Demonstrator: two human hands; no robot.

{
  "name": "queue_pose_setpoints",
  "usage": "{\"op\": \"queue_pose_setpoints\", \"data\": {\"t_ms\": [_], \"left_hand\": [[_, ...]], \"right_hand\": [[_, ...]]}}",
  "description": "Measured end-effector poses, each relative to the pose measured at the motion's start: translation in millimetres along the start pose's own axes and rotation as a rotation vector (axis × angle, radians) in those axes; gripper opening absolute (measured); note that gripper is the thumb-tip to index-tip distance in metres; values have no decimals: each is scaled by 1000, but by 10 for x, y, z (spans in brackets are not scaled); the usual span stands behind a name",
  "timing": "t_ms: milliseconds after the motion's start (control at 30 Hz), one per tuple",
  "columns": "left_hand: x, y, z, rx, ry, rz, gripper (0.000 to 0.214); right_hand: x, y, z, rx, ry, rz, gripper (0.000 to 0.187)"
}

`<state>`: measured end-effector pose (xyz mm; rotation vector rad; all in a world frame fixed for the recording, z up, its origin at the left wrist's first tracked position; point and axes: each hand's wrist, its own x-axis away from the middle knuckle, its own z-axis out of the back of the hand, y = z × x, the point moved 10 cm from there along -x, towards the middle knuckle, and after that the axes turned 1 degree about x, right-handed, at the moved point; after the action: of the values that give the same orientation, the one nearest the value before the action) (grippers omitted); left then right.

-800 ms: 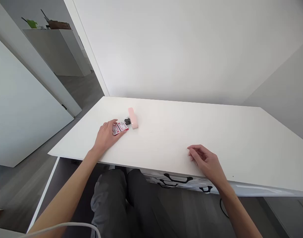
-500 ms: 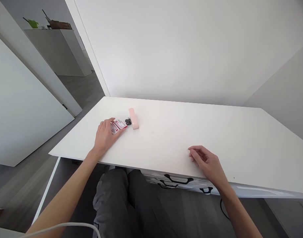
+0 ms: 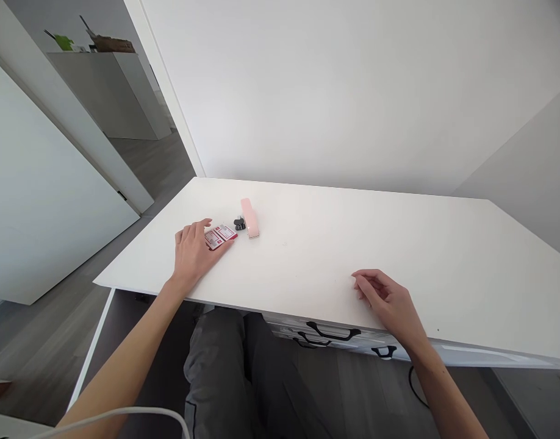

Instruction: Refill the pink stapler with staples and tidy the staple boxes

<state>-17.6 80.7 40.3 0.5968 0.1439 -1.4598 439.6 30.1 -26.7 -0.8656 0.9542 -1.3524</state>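
My left hand point(image 3: 192, 251) rests on the left part of the white tabletop point(image 3: 307, 244), its thumb and fingers spread apart around a small flat red-and-white item point(image 3: 220, 235) with printed panels, perhaps a little box or cards. Part of that item is hidden behind the hand. Just to its right lie dark binder clips point(image 3: 239, 224), and beside these a pink stapler point(image 3: 249, 218) lies lengthwise. Farther right, near the front edge, my right hand point(image 3: 386, 300) rests on the tabletop with its fingers curled in against the thumb; nothing shows in it.
Below the tabletop's front edge are drawers with black handles point(image 3: 333, 331). A white wall point(image 3: 330, 91) rises behind. To the left stand an open door point(image 3: 42, 201) and a cabinet point(image 3: 101, 91) beyond it. A white cable point(image 3: 138, 411) crosses the lower left.
The view has shifted slightly. My left hand has eased a little to the left from the red-and-white item, baring more of it. My right hand keeps its pose.
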Motion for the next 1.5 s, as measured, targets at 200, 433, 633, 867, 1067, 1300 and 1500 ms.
{"op": "queue_pose_setpoints", "data": {"t_ms": [200,433,633,867,1067,1300,1500], "left_hand": [[165,-302,134,-16,-41,136,88],[332,-535,214,101,-98,240,85],[475,-356,295,386,-50,239,74],[594,249,92,424,-106,-35,72],[615,251,-26,334,-87,-78,79],[618,255,-86,274,-111,-56,76],[632,298,-99,246,-146,-68,78]], "right_hand": [[-8,52,-13,-13,-15,-15,45],[1,45,-19,-22,-13,-17,41],[-16,-14,-96,100,-8,15,35],[-327,-908,-1095,198,-252,304,23],[-877,-1399,-1858,317,-211,313,42],[-1193,-1474,-2329,487,-181,196,68],[-1238,-1395,-2304,613,-176,224,25]]}}
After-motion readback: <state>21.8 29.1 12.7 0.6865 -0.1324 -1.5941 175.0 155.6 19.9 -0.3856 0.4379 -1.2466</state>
